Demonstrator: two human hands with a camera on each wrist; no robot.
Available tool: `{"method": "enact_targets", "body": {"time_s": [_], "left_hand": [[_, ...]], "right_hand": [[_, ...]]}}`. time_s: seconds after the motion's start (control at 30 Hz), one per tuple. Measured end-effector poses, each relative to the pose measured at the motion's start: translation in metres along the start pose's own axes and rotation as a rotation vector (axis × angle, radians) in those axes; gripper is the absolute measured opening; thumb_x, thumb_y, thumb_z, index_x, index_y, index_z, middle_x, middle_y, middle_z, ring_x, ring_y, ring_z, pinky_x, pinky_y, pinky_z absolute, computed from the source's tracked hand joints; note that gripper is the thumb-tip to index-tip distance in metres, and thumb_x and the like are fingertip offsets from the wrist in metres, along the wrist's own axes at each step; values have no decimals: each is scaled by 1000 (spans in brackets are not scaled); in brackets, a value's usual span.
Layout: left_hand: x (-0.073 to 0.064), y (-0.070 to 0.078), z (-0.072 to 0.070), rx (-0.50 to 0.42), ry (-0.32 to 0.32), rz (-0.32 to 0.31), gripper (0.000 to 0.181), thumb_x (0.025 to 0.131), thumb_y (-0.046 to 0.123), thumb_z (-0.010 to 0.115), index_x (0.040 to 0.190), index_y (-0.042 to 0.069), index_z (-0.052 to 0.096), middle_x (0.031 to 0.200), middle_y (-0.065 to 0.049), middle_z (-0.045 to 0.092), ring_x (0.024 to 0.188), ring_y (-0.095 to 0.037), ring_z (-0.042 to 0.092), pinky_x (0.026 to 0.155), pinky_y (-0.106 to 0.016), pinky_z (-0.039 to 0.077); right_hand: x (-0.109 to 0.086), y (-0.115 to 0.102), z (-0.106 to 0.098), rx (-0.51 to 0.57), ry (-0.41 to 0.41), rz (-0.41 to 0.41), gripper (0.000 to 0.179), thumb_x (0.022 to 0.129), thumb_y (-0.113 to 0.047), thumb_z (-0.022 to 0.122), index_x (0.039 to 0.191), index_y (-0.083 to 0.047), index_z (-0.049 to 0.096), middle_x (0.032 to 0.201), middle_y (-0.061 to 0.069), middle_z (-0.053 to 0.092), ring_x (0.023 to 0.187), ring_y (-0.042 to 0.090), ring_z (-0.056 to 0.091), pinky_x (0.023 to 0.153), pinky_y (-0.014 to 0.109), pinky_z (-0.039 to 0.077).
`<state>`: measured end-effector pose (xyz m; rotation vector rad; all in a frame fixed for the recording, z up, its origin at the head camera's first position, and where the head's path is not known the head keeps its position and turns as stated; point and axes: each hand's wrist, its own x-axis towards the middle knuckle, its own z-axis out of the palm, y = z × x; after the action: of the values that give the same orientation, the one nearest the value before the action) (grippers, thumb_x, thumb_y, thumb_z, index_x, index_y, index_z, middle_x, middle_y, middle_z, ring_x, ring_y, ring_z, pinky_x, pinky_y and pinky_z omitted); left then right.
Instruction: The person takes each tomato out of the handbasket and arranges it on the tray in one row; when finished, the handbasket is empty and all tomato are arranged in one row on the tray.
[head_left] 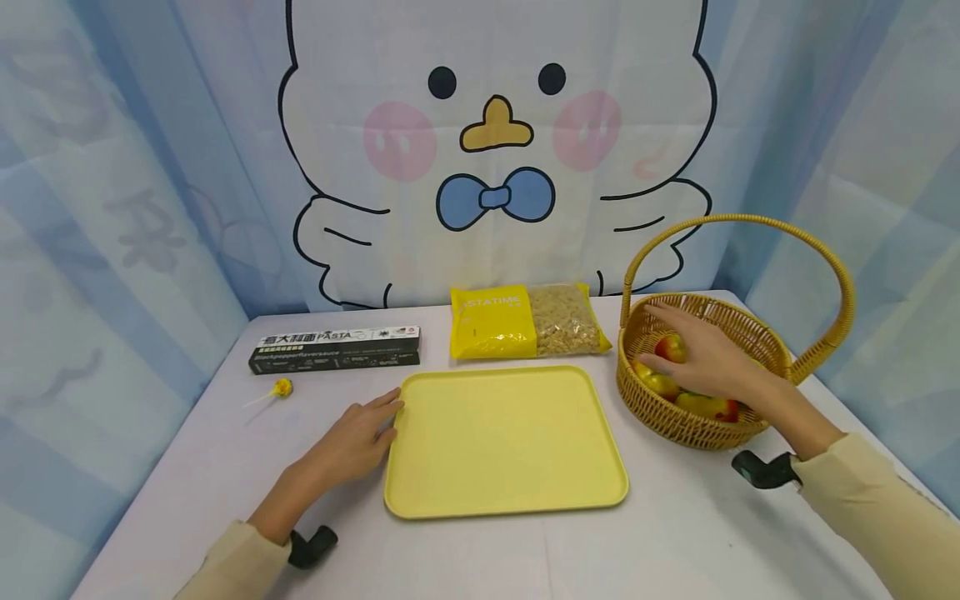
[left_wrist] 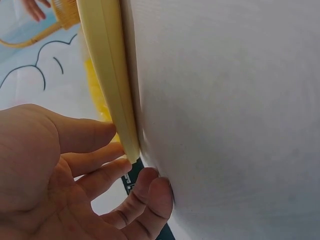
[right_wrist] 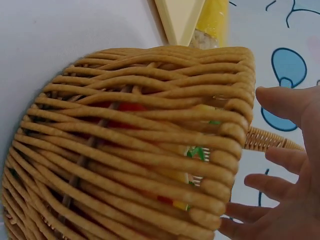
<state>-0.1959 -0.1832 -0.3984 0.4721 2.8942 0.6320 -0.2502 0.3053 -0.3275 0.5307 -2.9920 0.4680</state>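
In the head view, the left hand (head_left: 356,437) lies at the left edge of the pale yellow tray (head_left: 506,442), its fingers loosely extended and touching the rim without clasping it; this looks like a steadying touch. The tray sits flat on the white table (head_left: 480,558), centred between the arms, perhaps so either hand can reach it. The right hand (head_left: 705,354) is over the wicker basket (head_left: 675,429), right of the tray, near the red-and-yellow fruits (head_left: 670,348) inside. It comes in on the near side of the arched handle (head_left: 750,218), probably to avoid it. A yellow STATIME bag (head_left: 491,321), a pasta box (head_left: 337,348) and a lollipop (head_left: 282,387) lie beyond or left of the tray, seemingly out of the hands' way.

In the left wrist view, fingertips meet the tray's outer wall; the lower fingers bend slightly beside it, and nothing is gripped.

In the right wrist view, the fingers are spread, grasping nothing, beside the basket's rim. Whether any fingertip touches the weave, I cannot tell. Parts of the fruits show through the gaps.
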Motion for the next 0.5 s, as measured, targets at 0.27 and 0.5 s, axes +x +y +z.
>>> {"method": "enact_targets", "body": {"time_s": [0.27,0.5], "left_hand": [[0,-1,1,-14,10,7,48,107,11,58,153,-1,52,171,-18,39,140,-44,54,116,-60,43],[1,-2,0,-13,8,3,49,107,11,57,154,-1,51,171,-18,38,140,-44,53,118,-61,42]], "right_hand": [[-1,8,-2,-1,8,-7,86,100,-40,73,163,3,32,165,35,36,148,59,37,117,75,31],[-1,14,-3,-13,5,6,85,101,-41,72,163,3,33,164,35,38,145,60,39,116,75,33]]}}
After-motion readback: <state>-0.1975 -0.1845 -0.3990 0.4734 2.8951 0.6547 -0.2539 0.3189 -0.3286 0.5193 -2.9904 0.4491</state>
